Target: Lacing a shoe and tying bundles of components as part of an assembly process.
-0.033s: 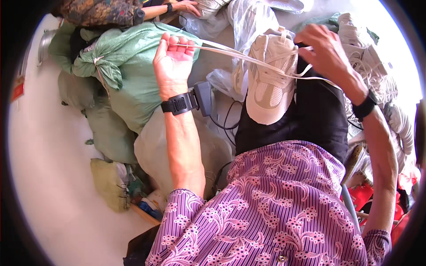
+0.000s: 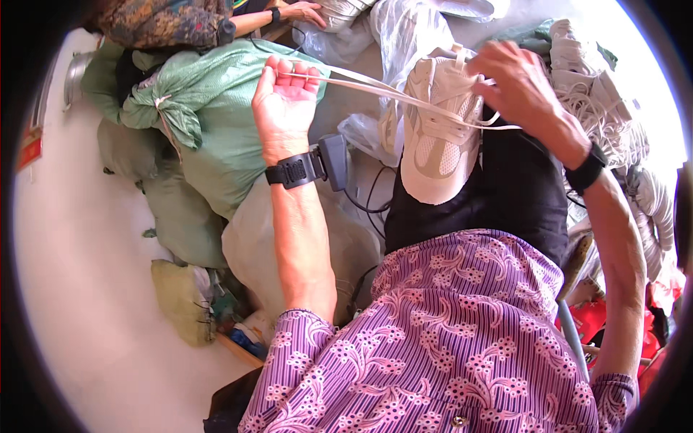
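Note:
A white and beige sneaker (image 2: 438, 137) rests on my lap over black trousers, toe toward me. Its pale flat shoelace (image 2: 375, 88) runs in strands from the upper part of the shoe to my left hand (image 2: 287, 97). That hand is palm up left of the shoe, fingers curled closed around the lace, which is drawn out fairly straight. My right hand (image 2: 521, 90) is at the right edge of the shoe's lacing, by the tongue. Its fingers are bent together; their tips are partly hidden. Just below it, a lace strand juts out to the right.
Stuffed green sacks (image 2: 231, 123) stand at the left. More pale shoes (image 2: 588, 94) are heaped at the right. Clear plastic bags (image 2: 401, 43) lie beyond the sneaker. Another person's hand (image 2: 303, 12) shows at the top. A black cable (image 2: 372, 209) hangs near my left wrist.
My right hand has shifted slightly left, closer to the shoe's tongue. The lace strand below it reaches less far right than before. My left hand keeps its hold on the lace.

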A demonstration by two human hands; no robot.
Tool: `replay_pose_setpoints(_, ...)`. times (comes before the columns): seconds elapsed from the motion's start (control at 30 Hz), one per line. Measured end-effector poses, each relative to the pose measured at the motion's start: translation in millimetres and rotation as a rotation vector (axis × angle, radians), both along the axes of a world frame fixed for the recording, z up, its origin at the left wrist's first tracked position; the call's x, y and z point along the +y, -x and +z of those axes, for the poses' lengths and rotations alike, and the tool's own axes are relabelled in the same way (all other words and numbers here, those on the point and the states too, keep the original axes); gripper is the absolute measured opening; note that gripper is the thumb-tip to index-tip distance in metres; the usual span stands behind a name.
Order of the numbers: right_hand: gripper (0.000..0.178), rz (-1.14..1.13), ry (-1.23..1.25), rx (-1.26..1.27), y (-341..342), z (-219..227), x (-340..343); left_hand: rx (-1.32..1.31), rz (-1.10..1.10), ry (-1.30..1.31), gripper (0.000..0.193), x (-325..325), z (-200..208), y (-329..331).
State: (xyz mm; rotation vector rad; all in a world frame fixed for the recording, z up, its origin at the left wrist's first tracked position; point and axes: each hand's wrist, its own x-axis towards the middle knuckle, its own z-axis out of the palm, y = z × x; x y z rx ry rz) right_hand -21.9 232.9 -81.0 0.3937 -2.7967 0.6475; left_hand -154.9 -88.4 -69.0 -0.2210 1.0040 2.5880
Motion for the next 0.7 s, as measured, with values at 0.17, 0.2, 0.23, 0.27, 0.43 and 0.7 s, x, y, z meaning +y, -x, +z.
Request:
replay_pose_setpoints(0.17,0.01,0.061,-0.12,-0.044,9.3,-5.6,-13.2,-0.017,-0.05,-0.01,0.024,15.9,0.1,1.2)
replay_pose_setpoints(0.2,0.01,0.06,-0.11,-0.043,10.0,-7.0,-14.8,-0.017,-0.052,0.0,0.024,16.6,-0.6,-1.3)
replay_pose_setpoints(0.23,0.01,0.045,-0.162,-0.06,11.1,-7.0,-15.2,-0.016,-0.062,0.01,0.022,21.1,2.6,-4.3)
replay_pose_setpoints(0.27,0.011,0.03,-0.215,-0.078,11.8,-7.1,-14.4,-0.015,-0.073,0.018,0.019,26.5,4.8,-7.1)
replay_pose_setpoints(0.43,0.016,-0.099,-0.332,-0.115,9.5,-0.2,31.8,0.244,-0.058,0.838,0.012,53.3,-14.9,-34.0)
replay_pose_setpoints(0.7,0.024,-0.506,-0.507,-0.222,-52.7,-30.5,212.8,1.024,-0.452,1.424,0.014,79.6,-20.2,-64.7)
